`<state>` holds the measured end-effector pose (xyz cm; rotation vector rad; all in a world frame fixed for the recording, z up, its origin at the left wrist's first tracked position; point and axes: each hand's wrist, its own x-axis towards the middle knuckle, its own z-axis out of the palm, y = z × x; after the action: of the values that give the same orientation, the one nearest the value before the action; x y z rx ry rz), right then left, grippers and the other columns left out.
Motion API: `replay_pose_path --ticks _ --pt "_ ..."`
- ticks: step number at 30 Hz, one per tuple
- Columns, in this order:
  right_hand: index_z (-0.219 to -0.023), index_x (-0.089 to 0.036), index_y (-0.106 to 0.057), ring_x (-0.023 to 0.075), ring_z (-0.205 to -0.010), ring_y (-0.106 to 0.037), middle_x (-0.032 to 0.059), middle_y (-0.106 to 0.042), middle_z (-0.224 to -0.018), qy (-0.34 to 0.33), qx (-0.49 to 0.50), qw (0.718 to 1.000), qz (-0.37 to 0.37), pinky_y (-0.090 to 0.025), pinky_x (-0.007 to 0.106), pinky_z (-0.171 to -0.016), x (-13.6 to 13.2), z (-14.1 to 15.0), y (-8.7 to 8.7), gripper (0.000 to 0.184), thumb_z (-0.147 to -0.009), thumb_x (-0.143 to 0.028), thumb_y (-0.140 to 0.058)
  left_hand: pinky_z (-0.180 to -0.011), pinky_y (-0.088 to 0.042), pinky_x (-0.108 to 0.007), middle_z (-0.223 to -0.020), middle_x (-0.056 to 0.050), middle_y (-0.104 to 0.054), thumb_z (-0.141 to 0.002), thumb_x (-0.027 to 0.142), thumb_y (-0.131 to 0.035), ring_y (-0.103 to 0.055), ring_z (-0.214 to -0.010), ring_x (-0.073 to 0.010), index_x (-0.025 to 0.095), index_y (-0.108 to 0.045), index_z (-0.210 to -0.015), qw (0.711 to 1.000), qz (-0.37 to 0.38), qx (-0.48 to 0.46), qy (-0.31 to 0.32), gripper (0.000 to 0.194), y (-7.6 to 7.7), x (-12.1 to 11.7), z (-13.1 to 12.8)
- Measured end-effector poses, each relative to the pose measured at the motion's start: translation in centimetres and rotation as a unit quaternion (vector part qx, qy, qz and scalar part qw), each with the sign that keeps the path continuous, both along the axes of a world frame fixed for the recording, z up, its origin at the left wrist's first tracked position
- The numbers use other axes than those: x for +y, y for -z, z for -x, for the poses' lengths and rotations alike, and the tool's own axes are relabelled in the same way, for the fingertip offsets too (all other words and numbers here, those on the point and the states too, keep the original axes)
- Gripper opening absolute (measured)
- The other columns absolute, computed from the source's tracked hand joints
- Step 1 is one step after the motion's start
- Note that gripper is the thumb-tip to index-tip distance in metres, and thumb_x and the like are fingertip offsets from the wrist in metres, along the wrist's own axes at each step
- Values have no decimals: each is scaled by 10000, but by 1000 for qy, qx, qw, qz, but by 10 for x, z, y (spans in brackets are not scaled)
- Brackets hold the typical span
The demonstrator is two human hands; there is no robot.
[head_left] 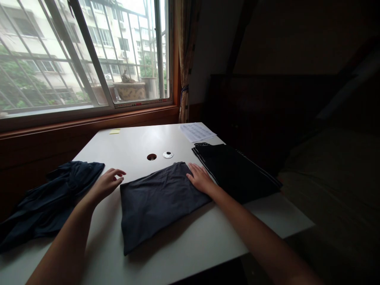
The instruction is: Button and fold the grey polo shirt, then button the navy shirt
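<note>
A dark grey piece of folded clothing (160, 202) lies flat on the white table in front of me, with a few creases across its top. My right hand (199, 177) rests on its right end, palm down and fingers stretched out. Just off its left edge, my left hand (111, 183) hovers with fingers apart and slightly bent, holding nothing. A crumpled dark navy garment (56, 198) lies at the left, partly behind my left forearm. To the right is a stack of folded black clothes (234, 168) with thin white lines along the edges.
The white table (136, 144) has a round cable hole (151, 157) and a loose round cover (168, 154) beside it. Printed sheets (197, 132) lie at the far right corner, a yellow sticky note (114, 131) at the far left. Behind stand a barred window and a curtain (184, 71).
</note>
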<state>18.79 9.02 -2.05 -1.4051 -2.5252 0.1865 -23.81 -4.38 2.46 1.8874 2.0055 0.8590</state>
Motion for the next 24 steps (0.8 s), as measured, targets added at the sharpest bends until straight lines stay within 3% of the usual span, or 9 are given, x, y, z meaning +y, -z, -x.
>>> replay_pose_path --ticks 3,6,9,11,14,17,24 --pt "-1565 -162 -303 250 -1499 -272 114 -331 -1609 5 -3 1000 5 -160 518 -1222 -12 -5 -1 585 -1024 -378 -353 -844 -539 -370 -1113 -101 -659 -890 507 -513 -663 -954 -258 231 -720 -1076 997 -73 32 10 391 -10 3 -33" --pt "-1559 -175 -321 255 -1491 -291 104 -318 -1615 -5 4 1000 1 -204 525 -1210 -25 -7 -7 563 -1018 -326 -357 -1045 -467 -438 -1268 -96 -653 -938 463 -522 -588 -1203 -293 267 -700 -1183 986 -112 60 110 361 -14 2 -84" --pt "-1541 -172 -365 250 -1490 -293 91 -303 -1623 -56 19 998 -33 -226 493 -1214 -40 -3 -18 538 -1018 -298 -355 -1173 -344 -510 -1470 -67 -544 -970 448 -511 -418 -1420 -304 298 -595 -1367 964 -89 109 227 432 -5 -2 -136" --pt "-1533 -164 -382 246 -1501 -268 93 -307 -1622 -109 24 992 -63 -206 485 -1224 -48 4 -24 524 -1027 -297 -338 -1202 -255 -584 -1553 -68 -446 -969 499 -511 -316 -1480 -331 302 -500 -1456 952 -68 151 256 525 8 -5 -162" --pt "-1538 -163 -371 241 -1505 -258 98 -319 -1617 -183 15 981 -67 -214 485 -1224 -53 20 -26 534 -1035 -339 -344 -1215 -195 -604 -1590 -88 -376 -995 552 -427 -252 -1507 -327 264 -389 -1528 948 -56 204 237 607 27 -10 -182" --pt "-1537 -168 -374 232 -1505 -256 90 -320 -1618 -219 0 975 -40 -212 478 -1226 -45 36 -23 558 -1038 -415 -342 -1224 -193 -576 -1622 -94 -298 -995 612 -352 -204 -1521 -322 216 -336 -1553 948 -38 253 192 685 37 -11 -186" --pt "-1564 -211 -318 223 -1526 -187 57 -273 -1639 -167 -8 986 9 -115 481 -1242 -13 51 -19 641 -1021 -552 -310 -1229 -169 -551 -1643 -111 -218 -956 705 -305 -156 -1530 -331 184 -308 -1566 956 40 286 58 802 37 3 -164"
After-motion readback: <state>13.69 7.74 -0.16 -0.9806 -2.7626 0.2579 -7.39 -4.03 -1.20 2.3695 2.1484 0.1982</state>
